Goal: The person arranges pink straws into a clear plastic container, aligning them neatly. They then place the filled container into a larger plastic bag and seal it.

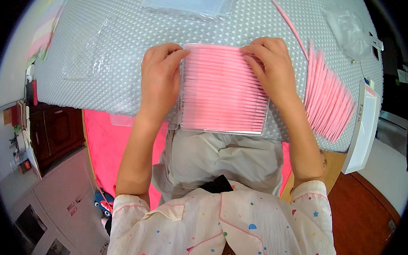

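Note:
A clear plastic case (221,132) lies flat at the table's near edge, filled with a layer of slim pink sticks (219,90) set side by side. At the case's far left corner is my left hand (162,71), thumb and forefinger closed on its rim. My right hand (273,67) rests over the far right part, its fingertips touching the ends of the uppermost sticks. Whether those fingertips pinch one stick is unclear. To the left, a transparent lid (122,120) reaches past the table edge, partly behind my left forearm.
More pink sticks (328,98) lie fanned out on the quilted grey table cover (106,85), one long stick (290,28) beyond them. Clear plastic sleeves (189,2) are at the back, a plastic bag (348,31) at the far right. A white tray (362,131) stands at the right edge.

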Available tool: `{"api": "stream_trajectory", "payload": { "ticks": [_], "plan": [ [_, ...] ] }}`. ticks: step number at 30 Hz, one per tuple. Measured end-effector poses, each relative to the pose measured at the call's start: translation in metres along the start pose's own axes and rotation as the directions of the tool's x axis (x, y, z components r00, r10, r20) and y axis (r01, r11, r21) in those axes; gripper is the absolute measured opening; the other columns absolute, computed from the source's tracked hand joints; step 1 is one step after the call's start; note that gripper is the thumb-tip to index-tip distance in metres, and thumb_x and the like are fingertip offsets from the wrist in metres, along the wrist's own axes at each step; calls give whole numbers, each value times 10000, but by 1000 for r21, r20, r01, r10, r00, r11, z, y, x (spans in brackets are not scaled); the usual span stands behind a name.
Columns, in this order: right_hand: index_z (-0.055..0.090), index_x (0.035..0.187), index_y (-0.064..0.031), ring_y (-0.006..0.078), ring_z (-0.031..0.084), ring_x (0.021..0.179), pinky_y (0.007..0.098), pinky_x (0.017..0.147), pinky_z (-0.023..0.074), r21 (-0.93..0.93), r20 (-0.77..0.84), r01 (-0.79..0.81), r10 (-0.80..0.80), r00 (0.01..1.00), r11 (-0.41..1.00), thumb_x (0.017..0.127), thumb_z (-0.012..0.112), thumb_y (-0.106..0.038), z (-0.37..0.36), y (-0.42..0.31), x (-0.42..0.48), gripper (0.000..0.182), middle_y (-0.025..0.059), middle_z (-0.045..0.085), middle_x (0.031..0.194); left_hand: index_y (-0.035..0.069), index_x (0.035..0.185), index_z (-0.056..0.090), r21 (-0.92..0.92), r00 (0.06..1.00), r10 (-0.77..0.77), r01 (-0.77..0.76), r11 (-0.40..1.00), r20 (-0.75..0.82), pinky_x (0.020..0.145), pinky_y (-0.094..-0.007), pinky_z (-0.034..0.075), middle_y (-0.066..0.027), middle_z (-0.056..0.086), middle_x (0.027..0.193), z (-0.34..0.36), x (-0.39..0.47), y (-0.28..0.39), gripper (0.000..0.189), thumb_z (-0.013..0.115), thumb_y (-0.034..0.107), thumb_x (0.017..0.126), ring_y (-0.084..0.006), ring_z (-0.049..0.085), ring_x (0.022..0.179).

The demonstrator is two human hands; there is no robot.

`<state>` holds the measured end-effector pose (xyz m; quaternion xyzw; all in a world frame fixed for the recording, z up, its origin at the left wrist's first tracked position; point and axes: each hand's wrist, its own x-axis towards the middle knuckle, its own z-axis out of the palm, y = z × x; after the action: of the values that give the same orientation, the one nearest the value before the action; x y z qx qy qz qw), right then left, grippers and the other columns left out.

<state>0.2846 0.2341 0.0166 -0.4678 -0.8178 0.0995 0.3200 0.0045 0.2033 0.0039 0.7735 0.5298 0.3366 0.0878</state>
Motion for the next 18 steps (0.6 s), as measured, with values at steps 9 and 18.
{"api": "stream_trajectory", "payload": {
  "ticks": [9, 18],
  "plan": [
    [769, 953, -76, 317, 611, 1007, 433, 925, 500, 13, -6, 18, -18, 1000, 1000, 870, 762, -100, 17, -3, 17, 86, 66, 704, 980, 14, 1159, 773, 33, 998, 54, -53, 998, -12, 1007, -468, 492, -111, 727, 1202, 12, 13, 3, 390, 612, -90, 819, -359, 624, 1118],
    [771, 955, -78, 320, 616, 1017, 440, 928, 505, 19, 9, 6, -7, 1000, 1000, 874, 755, -105, 20, -2, 16, 87, 69, 708, 990, 21, 1128, 783, 93, 999, 47, -46, 995, -15, 980, -469, 489, -122, 710, 1152, 20, 14, 1, 330, 594, -24, 862, -363, 618, 1108]
  ]
}}
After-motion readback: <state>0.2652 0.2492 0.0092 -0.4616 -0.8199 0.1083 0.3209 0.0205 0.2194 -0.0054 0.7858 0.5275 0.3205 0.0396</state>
